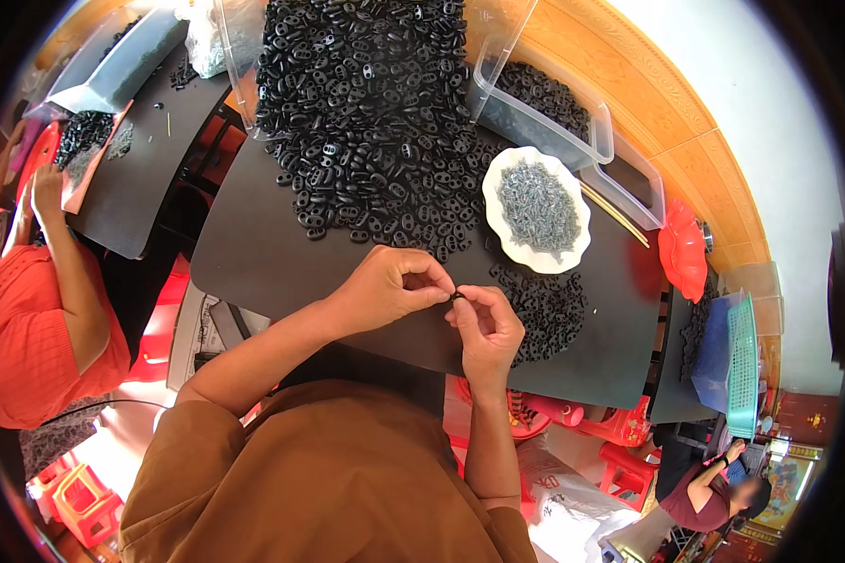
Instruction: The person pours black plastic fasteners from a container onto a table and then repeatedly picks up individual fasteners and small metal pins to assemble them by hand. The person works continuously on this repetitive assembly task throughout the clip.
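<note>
My left hand (pixel 394 289) and my right hand (pixel 486 330) meet at the fingertips over the front part of the dark table (pixel 263 249). Thumb and forefinger of each are pinched around a small black piece (pixel 457 296), mostly covered by the fingers, so its exact shape is hidden. Beyond the hands spreads a large heap of oval black plastic pieces with two holes (pixel 376 141). Smaller black parts (pixel 545 314) lie in a pile just right of my right hand. Behind that pile stands a white scalloped bowl (pixel 494 218) full of tiny silvery, spring-like pieces (pixel 538 208).
A clear plastic bin (pixel 601 141) with black pieces stands at the back right, near wooden sticks (pixel 615 214) and a red dish (pixel 683 251). At left, a person in red (pixel 42 319) works at another table (pixel 145 188). Another person (pixel 709 497) is at lower right.
</note>
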Demonstrator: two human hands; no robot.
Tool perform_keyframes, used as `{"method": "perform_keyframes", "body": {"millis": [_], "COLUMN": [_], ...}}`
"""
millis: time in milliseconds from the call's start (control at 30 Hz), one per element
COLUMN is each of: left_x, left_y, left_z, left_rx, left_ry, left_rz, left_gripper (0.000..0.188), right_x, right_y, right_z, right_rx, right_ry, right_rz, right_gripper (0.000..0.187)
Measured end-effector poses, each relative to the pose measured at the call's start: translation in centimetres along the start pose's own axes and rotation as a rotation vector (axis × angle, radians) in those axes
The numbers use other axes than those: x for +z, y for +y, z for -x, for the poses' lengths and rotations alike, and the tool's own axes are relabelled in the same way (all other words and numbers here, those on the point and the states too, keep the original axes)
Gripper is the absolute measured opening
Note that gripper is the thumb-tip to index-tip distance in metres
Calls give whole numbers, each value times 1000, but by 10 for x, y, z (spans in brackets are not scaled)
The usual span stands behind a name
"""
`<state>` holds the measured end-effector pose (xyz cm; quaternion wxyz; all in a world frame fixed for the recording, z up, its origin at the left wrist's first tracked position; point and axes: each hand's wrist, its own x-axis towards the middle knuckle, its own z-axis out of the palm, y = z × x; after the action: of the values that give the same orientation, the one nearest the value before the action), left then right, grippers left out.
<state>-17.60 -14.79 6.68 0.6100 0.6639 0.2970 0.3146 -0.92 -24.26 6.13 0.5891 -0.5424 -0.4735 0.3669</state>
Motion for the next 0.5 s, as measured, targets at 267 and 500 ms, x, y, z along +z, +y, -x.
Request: {"method": "perform_keyframes", "body": {"millis": [267,500], "left_x": [-1,-1], "left_y": [-1,1], "left_z": [-1,-1], "left_rx": [-21,-27], "left_ry": [-9,-16], "left_rz": [15,12], "left_gripper": [7,7], "right_x": [0,-1], "right_y": [-1,0], "right_z": [0,0], "right_rx": [-5,-5], "right_ry": [14,2], "right_rz": [4,8], "right_gripper": [16,16]}}
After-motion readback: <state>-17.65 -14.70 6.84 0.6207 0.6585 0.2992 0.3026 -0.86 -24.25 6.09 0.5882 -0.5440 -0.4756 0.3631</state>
